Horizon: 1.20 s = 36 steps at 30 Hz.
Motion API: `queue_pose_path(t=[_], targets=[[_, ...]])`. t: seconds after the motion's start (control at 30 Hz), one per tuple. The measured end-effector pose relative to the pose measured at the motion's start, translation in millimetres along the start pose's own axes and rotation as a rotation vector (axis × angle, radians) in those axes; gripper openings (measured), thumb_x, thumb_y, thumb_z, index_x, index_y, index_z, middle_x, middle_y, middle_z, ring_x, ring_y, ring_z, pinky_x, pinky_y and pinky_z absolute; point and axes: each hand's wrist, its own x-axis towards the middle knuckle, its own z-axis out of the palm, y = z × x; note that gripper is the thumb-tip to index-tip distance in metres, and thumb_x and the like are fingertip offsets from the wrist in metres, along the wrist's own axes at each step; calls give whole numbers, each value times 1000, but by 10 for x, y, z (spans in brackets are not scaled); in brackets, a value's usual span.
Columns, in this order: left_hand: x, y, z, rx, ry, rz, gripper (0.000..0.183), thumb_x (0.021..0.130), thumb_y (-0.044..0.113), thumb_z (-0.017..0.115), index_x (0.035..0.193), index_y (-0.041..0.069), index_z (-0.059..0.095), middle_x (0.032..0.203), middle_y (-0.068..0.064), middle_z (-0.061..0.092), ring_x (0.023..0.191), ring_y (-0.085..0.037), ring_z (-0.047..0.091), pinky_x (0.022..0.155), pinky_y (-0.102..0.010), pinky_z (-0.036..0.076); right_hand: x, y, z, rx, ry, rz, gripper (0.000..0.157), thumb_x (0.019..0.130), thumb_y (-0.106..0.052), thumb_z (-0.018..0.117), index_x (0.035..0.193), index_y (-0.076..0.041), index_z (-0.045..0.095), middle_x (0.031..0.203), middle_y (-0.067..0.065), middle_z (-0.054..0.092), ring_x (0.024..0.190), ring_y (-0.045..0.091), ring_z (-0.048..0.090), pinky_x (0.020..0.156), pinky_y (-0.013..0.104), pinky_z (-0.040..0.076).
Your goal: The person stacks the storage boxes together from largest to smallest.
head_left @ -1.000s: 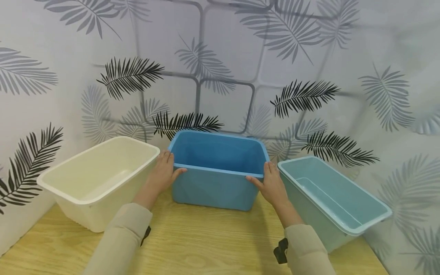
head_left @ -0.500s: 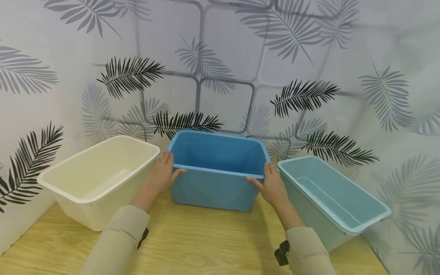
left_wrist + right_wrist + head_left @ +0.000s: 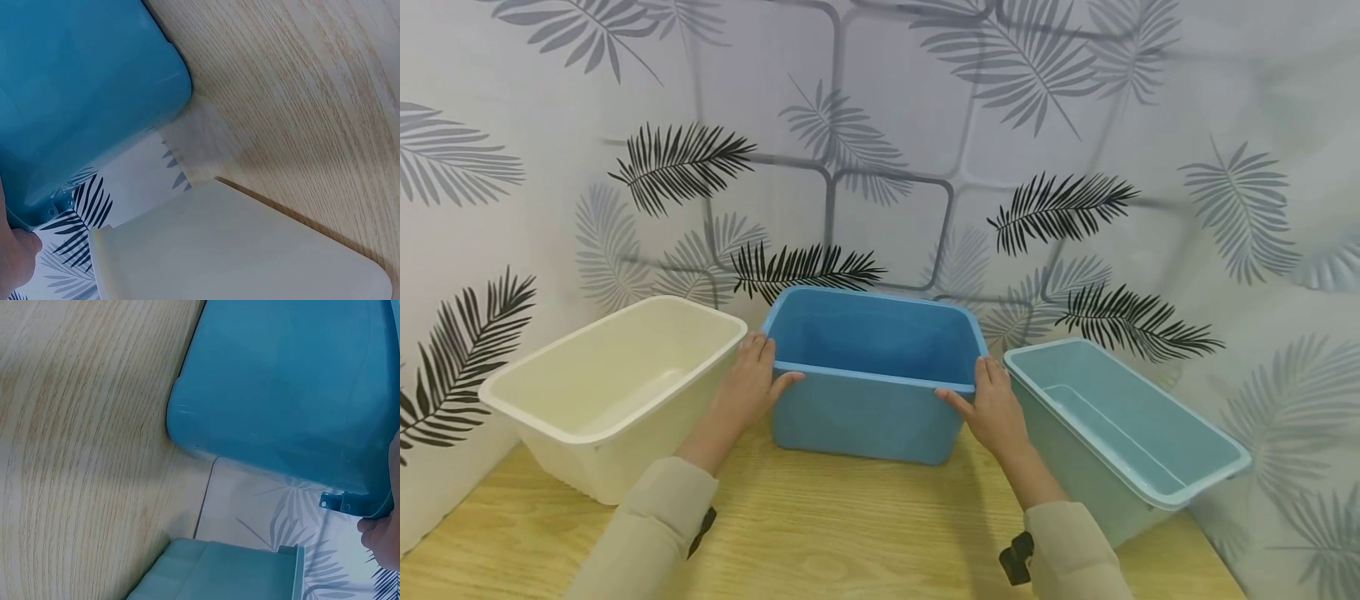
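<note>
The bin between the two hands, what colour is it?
Blue; the bin shows best in the head view.

The surface (image 3: 842,533) lies open between the left sleeve (image 3: 651,525) and right sleeve (image 3: 1071,542), giving a way to the front of the blue bin (image 3: 865,417). The cream bin (image 3: 580,471) crowds the left grip (image 3: 747,379), the pale green bin (image 3: 1082,467) the right grip (image 3: 996,408); gaps beside the blue bin are narrow. A leafy wall (image 3: 895,225) bars the rear. All three bins can be entered from above
</note>
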Motion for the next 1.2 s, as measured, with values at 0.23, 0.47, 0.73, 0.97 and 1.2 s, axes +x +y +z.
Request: queue_pose_path(t=[0.23,0.47,0.73,0.97,1.2], targets=[[-40,-33,13,-25,33,14,81,88,52,42,125,-20,40,132,-36,40,130,-48,32,105,-53,33,-22,-12,-2,2,19,0,87,85,-49,59,137,14,30,142,32,33,134,46,29,100,57,36],[-39,-10,6,-24,21,-9,71,86,36,60,126,-19,40,134,-36,39,131,-48,31,105,-52,34,-40,-17,-6,-6,24,4,87,85,-48,60,137,15,30,141,32,34,134,44,30,101,55,37],[-63,7,-4,-30,10,-25,70,86,34,61,126,-19,40,136,-36,38,132,-48,30,106,-52,32,-74,-20,-12,-8,37,-4,87,84,-48,61,137,15,31,141,32,35,134,43,31,101,54,37],[-99,-4,2,-47,13,-28,70,87,34,61,127,-19,40,136,-36,37,132,-47,30,105,-52,34,-103,-32,-8,-20,32,4,88,84,-48,61,137,14,30,142,31,33,134,43,30,100,54,38],[-134,9,-24,-43,39,-11,69,86,34,62,125,-19,41,133,-36,40,131,-47,33,103,-51,37,-134,-49,-7,-28,23,13,88,84,-50,59,138,14,30,143,30,33,136,43,27,100,54,38]])
